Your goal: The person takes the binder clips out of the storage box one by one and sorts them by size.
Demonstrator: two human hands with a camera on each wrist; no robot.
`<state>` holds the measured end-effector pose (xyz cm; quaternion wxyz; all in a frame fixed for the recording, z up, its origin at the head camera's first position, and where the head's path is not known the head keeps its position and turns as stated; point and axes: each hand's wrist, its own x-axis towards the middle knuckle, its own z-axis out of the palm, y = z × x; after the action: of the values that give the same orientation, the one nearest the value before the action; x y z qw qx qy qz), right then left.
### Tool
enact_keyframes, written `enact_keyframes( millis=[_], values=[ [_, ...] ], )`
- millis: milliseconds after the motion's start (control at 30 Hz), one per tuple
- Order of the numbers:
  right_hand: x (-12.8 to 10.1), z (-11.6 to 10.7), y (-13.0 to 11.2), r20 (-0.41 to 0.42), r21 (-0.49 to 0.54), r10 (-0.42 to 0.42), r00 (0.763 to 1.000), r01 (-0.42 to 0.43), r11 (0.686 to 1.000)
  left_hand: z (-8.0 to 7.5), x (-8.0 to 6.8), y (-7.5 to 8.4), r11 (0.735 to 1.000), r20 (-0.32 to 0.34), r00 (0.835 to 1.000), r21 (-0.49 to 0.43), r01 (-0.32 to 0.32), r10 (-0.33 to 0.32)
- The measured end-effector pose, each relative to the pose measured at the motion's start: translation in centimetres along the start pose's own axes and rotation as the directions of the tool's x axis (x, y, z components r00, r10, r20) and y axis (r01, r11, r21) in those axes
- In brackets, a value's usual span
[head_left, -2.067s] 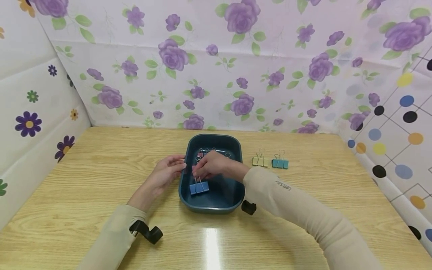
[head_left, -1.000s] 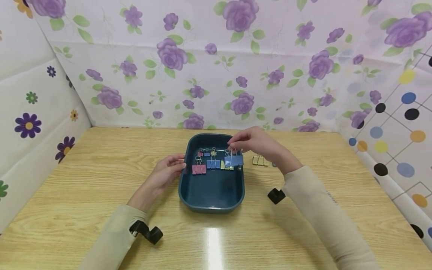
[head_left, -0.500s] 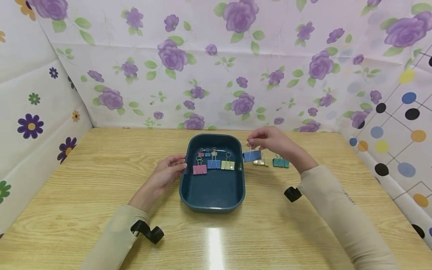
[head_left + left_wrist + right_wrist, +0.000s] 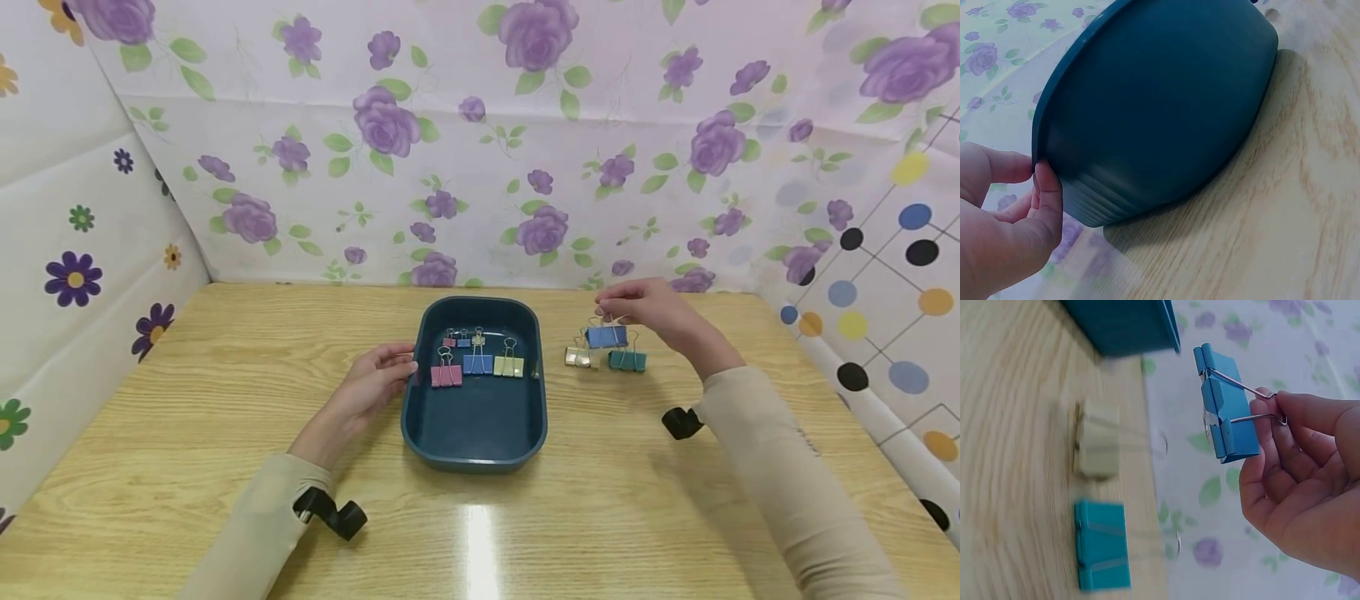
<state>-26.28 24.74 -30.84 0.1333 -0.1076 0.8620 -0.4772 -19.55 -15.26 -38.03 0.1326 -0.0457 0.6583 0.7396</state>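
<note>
My right hand [image 4: 649, 309] pinches a blue binder clip [image 4: 606, 337] by its wire handles, in the air right of the dark blue-green plastic bin [image 4: 474, 463]. Up close, the right wrist view shows the held blue clip [image 4: 1229, 406] hanging from the fingertips. Beneath and beside it on the table are a pale yellow binder clip [image 4: 577, 357] and a teal binder clip [image 4: 627, 361]. At the bin's left side my left hand [image 4: 370, 385] holds the rim between thumb and fingers, as the left wrist view also shows.
Inside the bin lie a pink clip [image 4: 447, 377], a blue clip [image 4: 477, 365], a yellow clip [image 4: 509, 367] and several smaller clips [image 4: 464, 342] behind them. A flowered cloth [image 4: 480, 167] rises behind the wooden table [image 4: 225, 400].
My right hand has taken the blue binder clip from the bin's front left, lifted it over the right rim, and carried it right above the two clips outside. My left hand stays put.
</note>
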Motion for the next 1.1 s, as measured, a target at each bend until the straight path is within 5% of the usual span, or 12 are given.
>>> enact_keyframes(
  millis=[633,1100],
  values=[
    [-1.4,-5.5,6.8,-0.109,0.108,0.067,0.992,-0.055,0.993,-0.1,0.1,-0.1,1.000,0.004,1.000,-0.004,-0.010,0.010],
    [-2.6,-6.4,9.6,-0.086,0.119,0.135,0.987,-0.124,0.985,-0.2,-0.1,-0.2,1.000,0.011,1.000,0.003,-0.019,0.019]
  ],
)
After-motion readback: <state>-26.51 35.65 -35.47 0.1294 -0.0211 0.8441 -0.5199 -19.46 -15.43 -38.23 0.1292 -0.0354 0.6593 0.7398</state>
